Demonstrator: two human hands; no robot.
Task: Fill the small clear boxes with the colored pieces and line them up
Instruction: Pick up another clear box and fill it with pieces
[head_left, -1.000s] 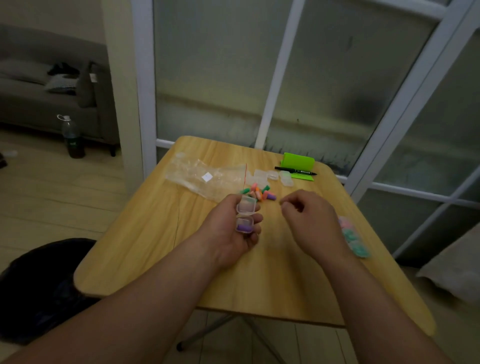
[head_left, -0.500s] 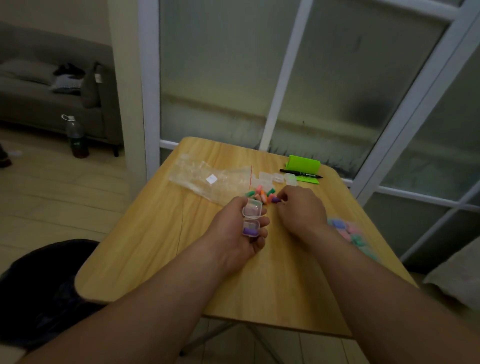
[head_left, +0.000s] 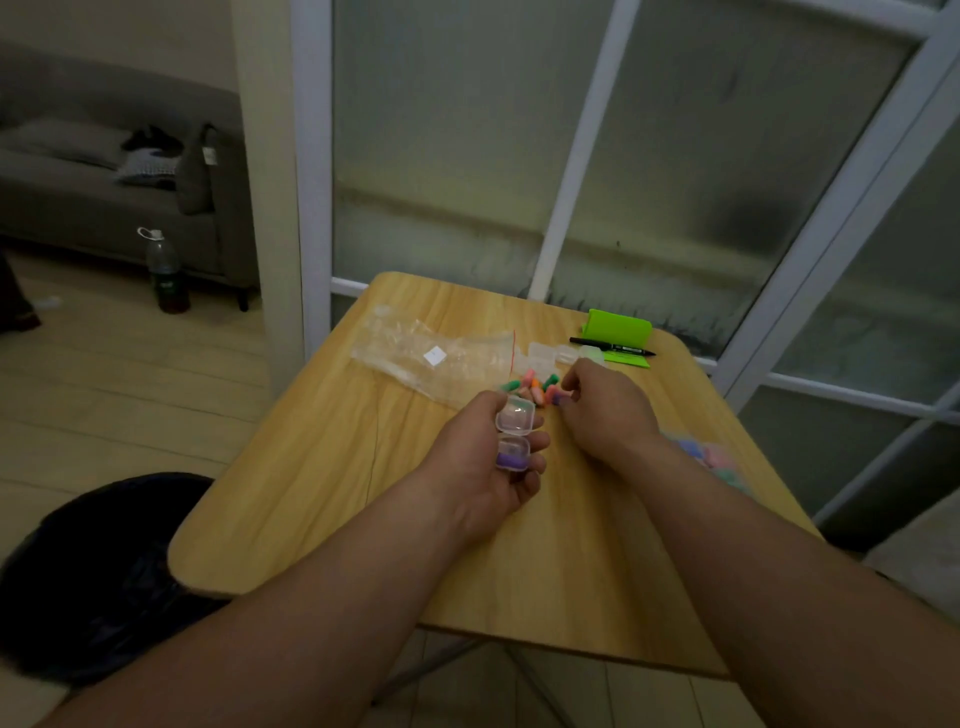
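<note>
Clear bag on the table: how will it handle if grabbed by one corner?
Likely floppy: the bag lies flat and wrinkled on the table. Probably light, thin film that looks nearly empty. It may slide on the smooth wood rather than lift cleanly.

Wooden counter (head_left: 322, 499) with rounded corners. Lying on it: a clear plastic bag (head_left: 436, 358) at the far left; loose colored pieces (head_left: 535, 387) beside the bag; empty small clear boxes (head_left: 550, 356) behind them; a green holder (head_left: 621, 332) and black pen (head_left: 613, 347) at the far edge; pastel boxes (head_left: 711, 457) at the right edge
</note>
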